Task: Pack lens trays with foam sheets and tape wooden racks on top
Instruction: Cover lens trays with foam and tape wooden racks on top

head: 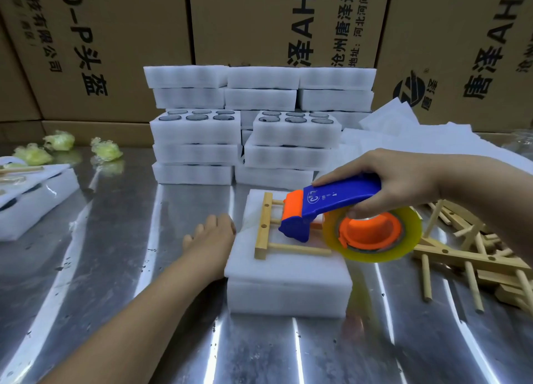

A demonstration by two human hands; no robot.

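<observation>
At your far left, a white foam block lies at the edge of view with a pale wooden piece on top, mostly cut off. Behind it, three crumpled yellow-green wads sit on the bench, a shiny, streaked sheet of steel.

Your left hand lies against the left side of the foam tray nearest you. Its fingers look fairly straight and press the foam rather than wrapping anything. That tray is a thick, soft-edged white block with a thin foam sheet over its top, near the middle of the bench. On it rests the wooden rack, a light square-cut bar with round dowels running right from it. A glossy clear film shows over the tray's left edge by your hand.

Behind it, stacked lens trays form a white wall. Two open ones show round dark lenses seated in holes.

The blue and orange plastic tape dispenser rests nose-down on the rack. Its roll of yellowish clear tape hangs over the tray's right side. Your right hand grips the dispenser's handle, with the fingers curled round it and the thumb on the roll.

Further right, loose foam sheets lie in a ruffled heap. Nearer you there is a jumbled pile of wooden racks. Printed cardboard boxes line the back.
</observation>
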